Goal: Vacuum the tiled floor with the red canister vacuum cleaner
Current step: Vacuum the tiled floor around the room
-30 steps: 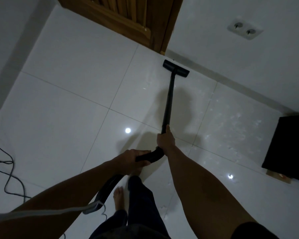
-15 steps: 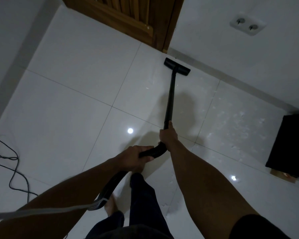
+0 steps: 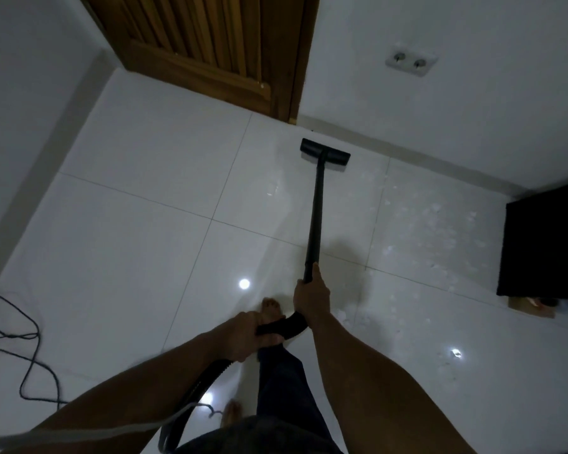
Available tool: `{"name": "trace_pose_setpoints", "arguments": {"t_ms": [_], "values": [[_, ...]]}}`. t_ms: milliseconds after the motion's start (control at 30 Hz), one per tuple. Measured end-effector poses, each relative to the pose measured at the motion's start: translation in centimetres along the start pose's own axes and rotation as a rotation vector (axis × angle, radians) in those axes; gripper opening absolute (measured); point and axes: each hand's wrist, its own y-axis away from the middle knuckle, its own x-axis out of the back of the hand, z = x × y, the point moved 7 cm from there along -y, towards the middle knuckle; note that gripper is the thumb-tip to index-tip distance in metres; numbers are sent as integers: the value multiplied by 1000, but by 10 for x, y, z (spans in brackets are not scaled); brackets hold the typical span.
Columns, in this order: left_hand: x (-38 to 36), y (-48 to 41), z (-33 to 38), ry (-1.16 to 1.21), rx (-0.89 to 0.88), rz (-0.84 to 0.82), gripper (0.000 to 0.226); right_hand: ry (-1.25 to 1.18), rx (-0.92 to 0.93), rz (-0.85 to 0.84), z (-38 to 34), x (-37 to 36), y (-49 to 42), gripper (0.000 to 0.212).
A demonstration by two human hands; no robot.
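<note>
Your right grip (image 3: 310, 299) clasped the wand (image 3: 315, 217), your left grip (image 3: 246, 332) the hose handle (image 3: 286, 324); the floor head (image 3: 325, 153) lay near the skirting (image 3: 407, 152). Stepping back could tangle your feet in the hose (image 3: 207, 378).

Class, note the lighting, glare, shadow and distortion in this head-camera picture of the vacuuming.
Head view: dim overall; round lamp glare on the glossy tiled floor; faint shadow beside the wand gripped by the right hand; left hand grips the hose handle; wide-angle lens splays walls and wooden door outward.
</note>
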Motion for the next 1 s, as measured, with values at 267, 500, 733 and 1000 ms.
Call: {"name": "trace_pose_setpoints", "arguments": {"t_ms": [267,500,733,1000], "values": [[-77,88,-34,-159,-123,27,48,-59,64,88,60,0,117,65],[-154,176,-78,-173,-184,14,44,-117,74,91,127,-19,235,68],[-218,225,-96,-195,-222,-43,43,-102,39,116,193,-26,298,63],[-290,248,-123,-232,-183,-139,47,-123,-35,116,274,-32,343,64]]}}
